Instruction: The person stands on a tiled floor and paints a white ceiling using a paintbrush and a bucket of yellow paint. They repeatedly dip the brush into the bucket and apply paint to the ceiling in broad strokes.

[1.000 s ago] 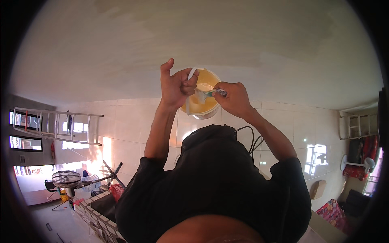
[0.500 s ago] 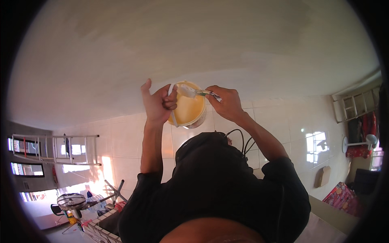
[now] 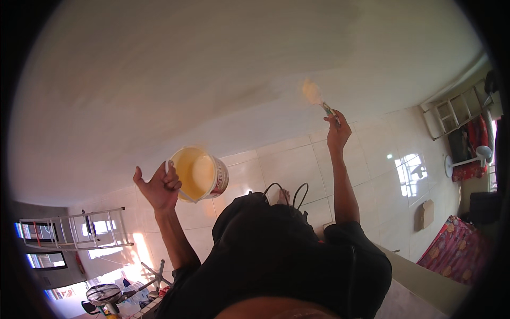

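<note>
Left hand (image 3: 158, 187): seen at lower left of centre, arm raised; fingers curled and closed on the thin handle of the bucket, thumb spread outward.
Bucket (image 3: 201, 174): small and round, tilted, mouth turned toward the camera; pale yellow paint seen inside; held just right of the left hand, near frame centre.
Right hand (image 3: 338, 133): raised at upper right of centre, closed around the handle of the paintbrush.
Paintbrush (image 3: 319, 101): bristles loaded with pale yellow paint, tip set against the wall (image 3: 212, 69).
Wall: broad pale surface filling the upper frame.
Floor (image 3: 372, 175): glossy white tiles, right of centre.
Ladder (image 3: 74, 234): white, at lower left.
</note>
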{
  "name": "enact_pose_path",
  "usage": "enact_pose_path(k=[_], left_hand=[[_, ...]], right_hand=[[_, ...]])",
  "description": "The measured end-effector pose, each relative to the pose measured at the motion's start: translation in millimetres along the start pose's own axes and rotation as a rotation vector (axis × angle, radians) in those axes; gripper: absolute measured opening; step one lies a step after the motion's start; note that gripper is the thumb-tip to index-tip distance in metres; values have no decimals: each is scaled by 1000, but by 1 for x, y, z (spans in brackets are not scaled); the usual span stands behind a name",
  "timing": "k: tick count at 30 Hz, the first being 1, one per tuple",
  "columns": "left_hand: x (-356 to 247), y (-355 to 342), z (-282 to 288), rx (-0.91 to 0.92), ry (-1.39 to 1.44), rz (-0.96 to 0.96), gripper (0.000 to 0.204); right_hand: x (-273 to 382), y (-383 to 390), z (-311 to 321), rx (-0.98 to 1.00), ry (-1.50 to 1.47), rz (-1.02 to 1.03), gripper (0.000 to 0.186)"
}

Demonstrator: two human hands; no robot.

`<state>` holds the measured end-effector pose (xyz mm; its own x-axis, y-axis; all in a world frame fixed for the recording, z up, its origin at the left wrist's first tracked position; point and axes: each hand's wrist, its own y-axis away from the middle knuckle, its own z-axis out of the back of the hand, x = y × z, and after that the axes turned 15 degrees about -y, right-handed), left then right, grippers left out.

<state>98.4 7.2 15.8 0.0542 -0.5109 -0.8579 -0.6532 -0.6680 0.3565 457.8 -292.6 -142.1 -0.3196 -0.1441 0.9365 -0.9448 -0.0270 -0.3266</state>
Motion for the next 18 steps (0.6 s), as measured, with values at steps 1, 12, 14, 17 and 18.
enact_pose_path(k=[1, 12, 14, 17, 18], left_hand=[[0, 0, 0, -25, -25, -5, 84], [2, 8, -7, -202, -39, 1, 84], [2, 7, -6, -203, -27, 14, 84], [2, 4, -4, -185, -8, 35, 84], [3, 3, -3, -166, -7, 40, 84]], right_hand=[[-17, -10, 1, -83, -9, 43, 24], [-66, -1, -99, -184, 246, 287, 31], [-54, 34, -120, -44, 162, 162, 28], [-42, 68, -133, 147, 33, 84, 26], [-45, 73, -134, 200, -16, 116, 25]])
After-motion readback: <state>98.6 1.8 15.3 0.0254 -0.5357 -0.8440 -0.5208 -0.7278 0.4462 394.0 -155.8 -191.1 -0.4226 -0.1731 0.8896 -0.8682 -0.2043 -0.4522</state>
